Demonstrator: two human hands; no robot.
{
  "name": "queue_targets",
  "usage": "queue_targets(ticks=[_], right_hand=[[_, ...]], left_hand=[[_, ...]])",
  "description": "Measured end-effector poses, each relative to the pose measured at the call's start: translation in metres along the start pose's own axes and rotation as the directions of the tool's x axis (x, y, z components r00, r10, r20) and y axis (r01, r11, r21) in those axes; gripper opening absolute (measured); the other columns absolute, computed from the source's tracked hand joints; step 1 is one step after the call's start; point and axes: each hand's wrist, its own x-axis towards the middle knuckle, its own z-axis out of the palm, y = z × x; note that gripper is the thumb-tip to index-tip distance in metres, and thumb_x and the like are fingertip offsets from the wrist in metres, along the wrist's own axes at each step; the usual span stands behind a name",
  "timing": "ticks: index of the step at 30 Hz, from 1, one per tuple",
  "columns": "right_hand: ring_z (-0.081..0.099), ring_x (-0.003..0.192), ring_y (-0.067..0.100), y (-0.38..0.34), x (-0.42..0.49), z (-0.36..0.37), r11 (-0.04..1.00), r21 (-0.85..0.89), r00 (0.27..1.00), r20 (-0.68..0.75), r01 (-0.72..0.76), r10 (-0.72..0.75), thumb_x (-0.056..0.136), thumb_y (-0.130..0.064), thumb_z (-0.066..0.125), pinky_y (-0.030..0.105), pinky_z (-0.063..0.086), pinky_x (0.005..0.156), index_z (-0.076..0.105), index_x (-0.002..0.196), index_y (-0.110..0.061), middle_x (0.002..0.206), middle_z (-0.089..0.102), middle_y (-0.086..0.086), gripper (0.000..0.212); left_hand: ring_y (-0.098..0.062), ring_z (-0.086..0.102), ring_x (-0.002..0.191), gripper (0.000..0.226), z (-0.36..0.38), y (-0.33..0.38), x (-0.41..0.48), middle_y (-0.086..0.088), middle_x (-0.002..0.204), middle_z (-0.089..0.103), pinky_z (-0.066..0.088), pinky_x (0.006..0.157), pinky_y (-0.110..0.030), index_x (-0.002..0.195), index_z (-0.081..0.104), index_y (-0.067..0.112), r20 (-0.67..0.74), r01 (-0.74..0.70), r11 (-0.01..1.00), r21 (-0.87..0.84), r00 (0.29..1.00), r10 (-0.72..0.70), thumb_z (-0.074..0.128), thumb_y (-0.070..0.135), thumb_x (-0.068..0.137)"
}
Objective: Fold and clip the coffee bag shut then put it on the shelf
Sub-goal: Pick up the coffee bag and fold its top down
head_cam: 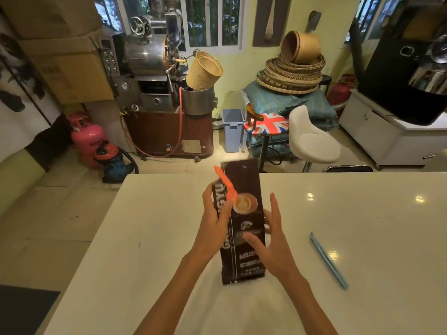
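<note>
A tall dark brown coffee bag with white lettering and a coffee-cup picture stands upright on the white table, its top unfolded. My left hand grips the bag's left side and also holds an orange clip that angles up across the bag's upper left. On the bag's right side my right hand has its fingers spread, with the thumb against the bag's front and the other fingers by its right edge.
A light blue clip lies on the table to the right of the bag. Beyond the table's far edge are a white stool, a flag-patterned stool, a coffee roaster, a blue bin and a pink gas cylinder.
</note>
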Motion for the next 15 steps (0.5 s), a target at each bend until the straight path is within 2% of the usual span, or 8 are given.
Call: queue_targets(ticks=[2, 4, 7, 9, 11, 13, 15], right_hand=[[0.057, 0.117, -0.002, 0.001, 0.000, -0.004, 0.975, -0.139, 0.979, -0.085, 0.173, -0.186, 0.091, -0.029, 0.067, 0.014, 0.052, 0.089, 0.034, 0.137, -0.058, 0.127, 0.051, -0.041, 0.063], [0.061, 0.111, 0.003, 0.006, 0.000, -0.010, 0.951, -0.189, 0.951, -0.145, 0.245, -0.274, 0.094, -0.012, 0.062, 0.020, 0.055, 0.086, 0.051, 0.122, -0.054, 0.119, 0.060, -0.033, 0.052], [0.062, 0.108, -0.002, 0.007, -0.002, -0.022, 0.975, -0.118, 0.966, -0.160, 0.188, -0.205, 0.090, -0.011, 0.065, 0.010, 0.052, 0.082, 0.055, 0.116, -0.057, 0.113, 0.064, -0.035, 0.054], [0.062, 0.108, -0.005, 0.009, -0.003, -0.027, 0.985, -0.104, 0.986, -0.083, 0.135, -0.144, 0.087, -0.016, 0.070, 0.008, 0.052, 0.081, 0.053, 0.121, -0.057, 0.112, 0.064, -0.038, 0.056], [0.064, 0.102, -0.006, 0.013, -0.001, -0.029, 0.993, -0.108, 0.998, -0.035, 0.040, -0.044, 0.085, -0.013, 0.074, 0.011, 0.055, 0.079, 0.054, 0.125, -0.050, 0.111, 0.067, -0.031, 0.058], [0.068, 0.094, -0.001, 0.015, 0.003, -0.029, 0.995, -0.094, 0.996, -0.090, -0.020, 0.012, 0.083, -0.008, 0.076, 0.015, 0.058, 0.077, 0.061, 0.118, -0.045, 0.104, 0.072, -0.017, 0.053], [0.069, 0.090, 0.002, 0.013, 0.008, -0.030, 0.997, -0.073, 0.985, -0.171, -0.001, -0.012, 0.080, -0.005, 0.078, 0.014, 0.057, 0.074, 0.068, 0.104, -0.046, 0.098, 0.074, -0.015, 0.049]], left_hand=[[0.010, 0.053, 0.118, 0.061, -0.005, -0.010, -0.007, 0.051, 0.125, 0.039, 0.052, 0.089, -0.013, 0.135, 0.014, 0.064, 0.081, -0.056, 0.997, 0.059, 0.995, 0.051, 0.054, 0.045, 0.093], [0.009, 0.053, 0.120, 0.068, -0.011, -0.022, -0.015, 0.052, 0.129, 0.035, 0.052, 0.088, -0.012, 0.137, 0.014, 0.066, 0.175, -0.111, 0.985, 0.134, 0.981, 0.086, 0.060, 0.049, 0.089], [0.000, 0.052, 0.118, 0.060, -0.014, -0.037, -0.027, 0.031, 0.126, 0.046, 0.047, 0.092, -0.009, 0.140, 0.027, 0.059, 0.274, -0.279, 0.912, 0.301, 0.941, 0.198, 0.058, 0.047, 0.090], [-0.005, 0.055, 0.108, 0.057, -0.013, -0.042, -0.026, 0.014, 0.113, 0.057, 0.046, 0.090, -0.011, 0.137, 0.041, 0.051, 0.251, -0.347, 0.875, 0.337, 0.929, 0.271, 0.065, 0.030, 0.089], [-0.008, 0.060, 0.105, 0.058, -0.012, -0.037, -0.021, 0.017, 0.108, 0.064, 0.049, 0.089, -0.014, 0.121, 0.056, 0.052, 0.136, -0.224, 0.934, 0.278, 0.972, 0.193, 0.074, 0.013, 0.083], [-0.002, 0.063, 0.100, 0.061, -0.012, -0.036, -0.013, 0.023, 0.102, 0.067, 0.052, 0.084, -0.014, 0.105, 0.061, 0.056, 0.066, -0.098, 0.966, 0.239, 0.994, 0.084, 0.078, 0.005, 0.077], [0.003, 0.061, 0.093, 0.059, -0.011, -0.033, -0.006, 0.020, 0.095, 0.066, 0.049, 0.080, -0.009, 0.100, 0.063, 0.057, 0.078, -0.110, 0.946, 0.305, 0.993, 0.090, 0.078, 0.006, 0.076]])
